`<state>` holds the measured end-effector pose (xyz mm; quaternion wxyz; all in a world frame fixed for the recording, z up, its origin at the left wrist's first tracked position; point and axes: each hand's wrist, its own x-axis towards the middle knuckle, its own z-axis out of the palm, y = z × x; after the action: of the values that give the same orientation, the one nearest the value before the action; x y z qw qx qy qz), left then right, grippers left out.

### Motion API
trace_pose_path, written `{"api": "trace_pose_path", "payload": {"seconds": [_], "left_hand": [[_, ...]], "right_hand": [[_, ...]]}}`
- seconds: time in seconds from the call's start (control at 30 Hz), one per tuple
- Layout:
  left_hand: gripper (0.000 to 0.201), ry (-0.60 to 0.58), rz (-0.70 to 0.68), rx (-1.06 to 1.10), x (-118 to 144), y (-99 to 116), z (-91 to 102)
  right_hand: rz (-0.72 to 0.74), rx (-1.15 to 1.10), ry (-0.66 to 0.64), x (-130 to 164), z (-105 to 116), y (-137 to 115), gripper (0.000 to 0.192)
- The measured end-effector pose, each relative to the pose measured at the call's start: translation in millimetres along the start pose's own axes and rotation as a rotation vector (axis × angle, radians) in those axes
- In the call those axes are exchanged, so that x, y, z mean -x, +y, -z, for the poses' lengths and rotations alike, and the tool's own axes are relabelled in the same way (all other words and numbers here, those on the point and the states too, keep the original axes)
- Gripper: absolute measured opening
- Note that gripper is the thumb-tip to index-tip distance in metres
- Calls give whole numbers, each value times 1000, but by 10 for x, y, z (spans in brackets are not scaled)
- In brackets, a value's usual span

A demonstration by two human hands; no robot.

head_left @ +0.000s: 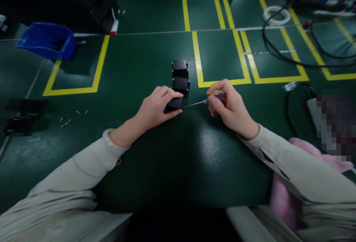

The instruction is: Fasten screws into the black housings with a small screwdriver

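black block (174, 105) gripped by left hand (156, 105), screwdriver (206, 101) grasped in right hand (231, 109)

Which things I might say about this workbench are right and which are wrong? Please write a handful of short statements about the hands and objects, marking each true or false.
1. The right hand holds a screwdriver. True.
2. The left hand touches nothing. False: it holds a black block.
3. Two more black blocks lie in line beyond the held one. True.
4. The blue bin stands to the right of the white ring. False: the bin is well to its left.
5. The screwdriver's shaft points towards the left hand. True.
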<state>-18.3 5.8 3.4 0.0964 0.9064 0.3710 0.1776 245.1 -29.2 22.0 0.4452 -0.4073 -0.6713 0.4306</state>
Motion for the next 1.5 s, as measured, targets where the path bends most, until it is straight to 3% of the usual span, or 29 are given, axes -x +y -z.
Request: {"api": "trace_pose_path", "payload": {"seconds": [0.27,0.5,0.67,0.9,1.1,1.5], "left_hand": [[41,-14,13,12,-2,4,3],[40,-13,14,15,0,3,4],[41,-10,11,16,5,-4,-7],[41,-6,3,13,1,2,2],[40,-6,7,16,1,4,6],[41,-6,5,17,0,4,5]], "right_hand": [[1,-3,-9,-6,-1,9,20],[11,17,-9,-7,1,-10,15],[15,35,-43,-11,11,-9,21],[28,3,-43,6,14,5,12],[25,9,-64,-13,8,-5,20],[5,12,-15,-4,3,9,16]]}}
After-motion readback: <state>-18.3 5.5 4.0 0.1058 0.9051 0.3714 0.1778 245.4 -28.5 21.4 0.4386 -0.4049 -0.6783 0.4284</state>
